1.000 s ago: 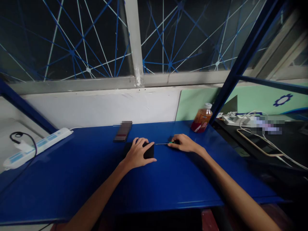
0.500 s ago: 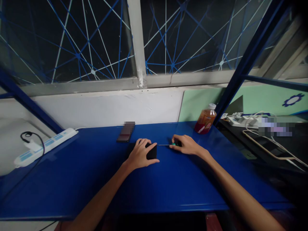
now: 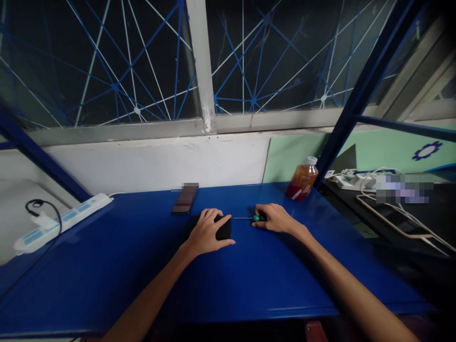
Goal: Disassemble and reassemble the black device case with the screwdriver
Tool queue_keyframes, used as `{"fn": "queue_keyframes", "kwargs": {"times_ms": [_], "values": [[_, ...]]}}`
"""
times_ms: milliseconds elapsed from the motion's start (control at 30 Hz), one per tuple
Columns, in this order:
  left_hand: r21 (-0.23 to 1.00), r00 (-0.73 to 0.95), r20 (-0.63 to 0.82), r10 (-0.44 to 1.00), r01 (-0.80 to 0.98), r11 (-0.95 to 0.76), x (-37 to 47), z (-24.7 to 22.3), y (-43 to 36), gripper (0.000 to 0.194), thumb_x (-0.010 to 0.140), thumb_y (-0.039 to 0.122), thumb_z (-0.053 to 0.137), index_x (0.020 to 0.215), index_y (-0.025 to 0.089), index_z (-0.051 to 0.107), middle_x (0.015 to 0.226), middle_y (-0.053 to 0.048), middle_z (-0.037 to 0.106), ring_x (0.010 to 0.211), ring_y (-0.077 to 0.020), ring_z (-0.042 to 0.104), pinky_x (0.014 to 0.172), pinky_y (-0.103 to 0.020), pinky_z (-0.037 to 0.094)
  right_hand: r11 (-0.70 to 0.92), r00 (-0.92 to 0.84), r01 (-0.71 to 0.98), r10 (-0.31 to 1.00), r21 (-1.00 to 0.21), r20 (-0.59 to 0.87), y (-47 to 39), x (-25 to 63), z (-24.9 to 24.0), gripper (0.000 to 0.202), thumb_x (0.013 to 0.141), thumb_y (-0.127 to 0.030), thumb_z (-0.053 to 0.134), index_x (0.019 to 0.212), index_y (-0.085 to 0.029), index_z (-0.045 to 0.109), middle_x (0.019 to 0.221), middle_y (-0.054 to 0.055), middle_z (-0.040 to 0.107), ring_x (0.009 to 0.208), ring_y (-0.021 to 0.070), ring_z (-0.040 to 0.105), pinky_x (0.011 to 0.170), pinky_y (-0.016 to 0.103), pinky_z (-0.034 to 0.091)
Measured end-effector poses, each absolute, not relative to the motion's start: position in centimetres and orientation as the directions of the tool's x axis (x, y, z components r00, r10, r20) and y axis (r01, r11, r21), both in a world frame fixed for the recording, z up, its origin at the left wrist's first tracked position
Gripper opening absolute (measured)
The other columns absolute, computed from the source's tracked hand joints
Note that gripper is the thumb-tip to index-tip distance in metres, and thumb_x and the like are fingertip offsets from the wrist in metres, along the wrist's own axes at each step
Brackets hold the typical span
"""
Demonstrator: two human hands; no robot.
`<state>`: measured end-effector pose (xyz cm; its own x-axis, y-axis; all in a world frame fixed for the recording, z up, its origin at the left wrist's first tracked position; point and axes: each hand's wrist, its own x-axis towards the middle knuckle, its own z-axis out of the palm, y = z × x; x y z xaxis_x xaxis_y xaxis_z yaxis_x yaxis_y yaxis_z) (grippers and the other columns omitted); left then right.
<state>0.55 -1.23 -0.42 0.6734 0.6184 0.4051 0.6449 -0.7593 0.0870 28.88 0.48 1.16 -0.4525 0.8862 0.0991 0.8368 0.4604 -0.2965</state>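
1. While a black box [image 3: 224, 230] lies held under the spread left hand [image 3: 207, 232], the right hand [image 3: 273, 218] grips a green-handled screwdriver [image 3: 256, 218].
2. Beneath both hands stretches a glossy blue worktop [image 3: 249, 280].
3. Beyond them rise a white wall [image 3: 160, 164] and dark windows [image 3: 153, 61].

Place is looking like workshop or technical workspace. Blue bench [image 3: 249, 280] is spanning lower frame, blue metal posts [image 3: 359, 95] are rising at both sides. Power strip [image 3: 78, 213] is lying at left edge. At right of frame, green panel [image 3: 384, 147] is showing gear emblem [image 3: 426, 151] above neighbouring black bench [image 3: 443, 206]. Line-patterned windows [image 3: 142, 71] are filling upper frame. Near centre, right hand [image 3: 278, 218] is holding green-handled screwdriver [image 3: 256, 218].
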Motion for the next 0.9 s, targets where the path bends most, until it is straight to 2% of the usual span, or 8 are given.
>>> {"fn": "queue_keyframes", "kwargs": {"times_ms": [167,333,500,667,767,900], "values": [[0.082,0.674,0.403,0.619,0.647,-0.758,0.6,-0.6,-1.1,0.067,0.078,0.067,0.055,0.129,0.023,0.053,0.113,-0.012,0.053,0.108,-0.0317,0.048,0.094,-0.054,0.038,0.454,-0.45,0.834,0.889,-0.315,0.088,0.2,28.8,1.2,0.031,0.077,-0.049,0.065,0.089,-0.023,0.055,0.068,-0.001,0.063,0.059,0.0147,0.055,0.053,0.024,0.026],[0.093,0.672,0.408,0.618,0.643,-0.76,0.5,-0.7,-1.1,0.067,0.078,0.067,0.056,0.128,0.022,0.053,0.114,-0.012,0.053,0.108,-0.0314,0.048,0.094,-0.053,0.038,0.48,-0.473,0.814,0.875,-0.327,0.108,0.3,29.2,1.5,0.03,0.089,-0.049,0.048,0.091,-0.022,0.061,0.07,0.001,0.065,0.062,0.0153,0.057,0.057,0.025,0.03],[0.093,0.675,0.422,0.605,0.632,-0.769,0.5,-0.8,-1.1,0.066,0.079,0.065,0.056,0.129,0.023,0.053,0.113,-0.012,0.053,0.108,-0.0312,0.048,0.093,-0.053,0.038,0.497,-0.484,0.814,0.866,-0.3,0.122,0.7,29.5,1.3,0.035,0.079,-0.056,0.061,0.08,-0.02,0.063,0.082,0.003,0.065,0.067,0.0154,0.056,0.058,0.025,0.031],[0.091,0.677,0.414,0.609,0.635,-0.768,0.5,-0.7,-1.1,0.065,0.079,0.065,0.056,0.129,0.023,0.052,0.114,-0.012,0.053,0.108,-0.0313,0.048,0.093,-0.052,0.039,0.47,-0.472,0.812,0.878,-0.345,0.084,0.5,29.0,1.4,0.03,0.073,-0.048,0.07,0.081,-0.022,0.057,0.069,-0.002,0.061,0.06,0.0133,0.052,0.054,0.023,0.027],[0.092,0.677,0.417,0.607,0.633,-0.769,0.5,-0.6,-1.2,0.064,0.079,0.064,0.056,0.129,0.024,0.052,0.114,-0.012,0.053,0.108,-0.0313,0.048,0.093,-0.053,0.038,0.468,-0.474,0.795,0.876,-0.386,0.087,0.1,28.7,1.8,0.031,0.078,-0.049,0.065,0.089,-0.022,0.057,0.065,-0.003,0.06,0.057,0.0129,0.051,0.055,0.024,0.028],[0.095,0.674,0.406,0.617,0.64,-0.762,0.6,-0.4,-1.2,0.065,0.079,0.065,0.056,0.129,0.023,0.053,0.113,-0.012,0.053,0.108,-0.0312,0.048,0.093,-0.052,0.039,0.473,-0.48,0.786,0.873,-0.398,0.089,0.0,29.0,2.1,0.031,0.088,-0.05,0.05,0.091,-0.021,0.061,0.065,0.0,0.061,0.057,0.0139,0.053,0.057,0.025,0.031]]}}
